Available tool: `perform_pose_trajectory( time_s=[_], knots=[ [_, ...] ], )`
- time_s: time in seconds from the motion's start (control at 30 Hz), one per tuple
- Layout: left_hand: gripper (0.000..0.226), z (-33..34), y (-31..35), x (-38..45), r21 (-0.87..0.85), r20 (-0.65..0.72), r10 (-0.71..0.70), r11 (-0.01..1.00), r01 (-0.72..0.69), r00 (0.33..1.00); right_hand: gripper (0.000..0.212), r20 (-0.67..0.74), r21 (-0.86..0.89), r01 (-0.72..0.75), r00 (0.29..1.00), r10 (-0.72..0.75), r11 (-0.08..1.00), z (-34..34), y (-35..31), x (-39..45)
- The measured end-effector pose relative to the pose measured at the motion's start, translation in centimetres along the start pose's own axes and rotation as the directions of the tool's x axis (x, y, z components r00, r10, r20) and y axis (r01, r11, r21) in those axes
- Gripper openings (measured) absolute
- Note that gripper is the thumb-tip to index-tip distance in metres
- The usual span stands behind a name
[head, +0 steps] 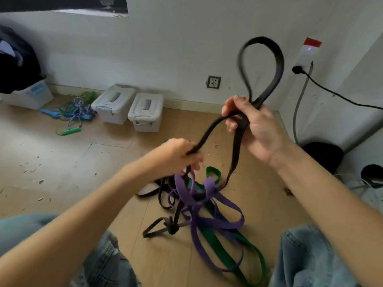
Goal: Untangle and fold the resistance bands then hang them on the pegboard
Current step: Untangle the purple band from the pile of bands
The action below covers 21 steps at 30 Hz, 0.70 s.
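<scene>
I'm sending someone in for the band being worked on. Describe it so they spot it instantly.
Start at the tangle of bands on the wooden floor between the person's knees. The black band rises from it through both hands, left hand and right hand. Unlike the purple band and green band, it loops above the right hand.

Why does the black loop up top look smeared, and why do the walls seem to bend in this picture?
In the head view, the black rubber resistance band held by the right hand and left hand is motion-blurred along its raised loop; the wide-angle lens bows the white wall and floor edges; the light is soft and even, without hard shadows or glare.
</scene>
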<state>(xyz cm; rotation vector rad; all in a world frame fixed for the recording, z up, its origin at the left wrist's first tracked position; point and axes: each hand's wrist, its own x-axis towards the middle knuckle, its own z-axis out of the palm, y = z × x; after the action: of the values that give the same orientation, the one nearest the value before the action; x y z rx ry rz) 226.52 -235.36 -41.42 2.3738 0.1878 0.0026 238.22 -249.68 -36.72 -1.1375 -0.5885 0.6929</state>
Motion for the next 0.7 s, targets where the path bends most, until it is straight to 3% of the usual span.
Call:
perform_pose_trajectory(
  time_s=[0.03,0.1,0.13,0.17,0.23,0.27,0.3,0.4,0.5,0.53,0.63,0.7],
  knots=[
    [0.014,-1.5,0.7,-0.3,-0.184,-0.086,-0.018,0.983,0.002,0.996,0.025,-0.026,-0.065,-0.014,1.000,0.012,0.998,-0.6,-0.3,0.2],
    [0.021,-3.8,1.9,-0.7,-0.476,-0.248,-0.041,0.875,-0.085,0.968,0.064,-0.056,-0.365,-0.157,0.988,0.147,0.918,-1.8,-0.3,0.3],
    [0.024,-4.5,2.3,-0.8,-0.538,-0.289,-0.045,0.834,-0.123,0.956,0.074,-0.061,-0.574,-0.260,0.959,0.276,0.777,-2.1,0.2,0.1],
    [0.026,-4.6,2.7,-1.0,-0.559,-0.301,-0.047,0.818,-0.136,0.953,0.075,-0.058,-0.768,-0.316,0.901,0.431,0.557,-1.9,1.1,-0.2],
    [0.028,-4.1,3.2,-1.1,-0.537,-0.303,-0.054,0.834,-0.124,0.951,0.062,-0.071,-0.980,-0.179,0.736,0.673,0.092,-1.4,3.0,-0.8],
    [0.028,-3.9,3.2,-1.1,-0.531,-0.300,-0.055,0.839,-0.119,0.952,0.060,-0.060,-0.997,-0.080,0.686,0.725,-0.006,-1.3,3.9,-0.8],
    [0.028,-3.8,3.2,-1.0,-0.535,-0.294,-0.053,0.837,-0.118,0.954,0.062,-0.044,-0.999,-0.033,0.669,0.742,-0.030,-1.1,4.3,-0.8],
    [0.026,-3.8,3.0,-0.8,-0.619,-0.278,-0.071,0.776,-0.123,0.958,0.060,0.047,-0.996,-0.017,0.758,0.651,0.092,-0.8,4.0,-0.5],
    [0.026,-3.7,3.4,-0.5,-0.715,-0.247,-0.095,0.689,-0.115,0.964,0.038,0.276,-0.884,-0.049,0.747,0.604,0.465,0.9,4.7,-1.0],
    [0.026,-3.7,3.6,-0.5,-0.734,-0.244,-0.090,0.668,-0.123,0.966,0.037,0.311,-0.836,-0.050,0.777,0.547,0.546,1.4,5.7,-1.2],
    [0.023,-4.0,4.1,-0.6,-0.760,-0.303,-0.113,0.628,-0.168,0.946,0.020,0.269,-0.772,0.013,0.913,0.308,0.636,2.2,7.3,-1.1],
    [0.018,-4.8,3.5,-0.7,-0.648,-0.398,-0.135,0.742,-0.174,0.908,0.013,0.168,-0.718,-0.055,0.954,0.249,0.694,1.9,6.7,-0.7]
  ],
)
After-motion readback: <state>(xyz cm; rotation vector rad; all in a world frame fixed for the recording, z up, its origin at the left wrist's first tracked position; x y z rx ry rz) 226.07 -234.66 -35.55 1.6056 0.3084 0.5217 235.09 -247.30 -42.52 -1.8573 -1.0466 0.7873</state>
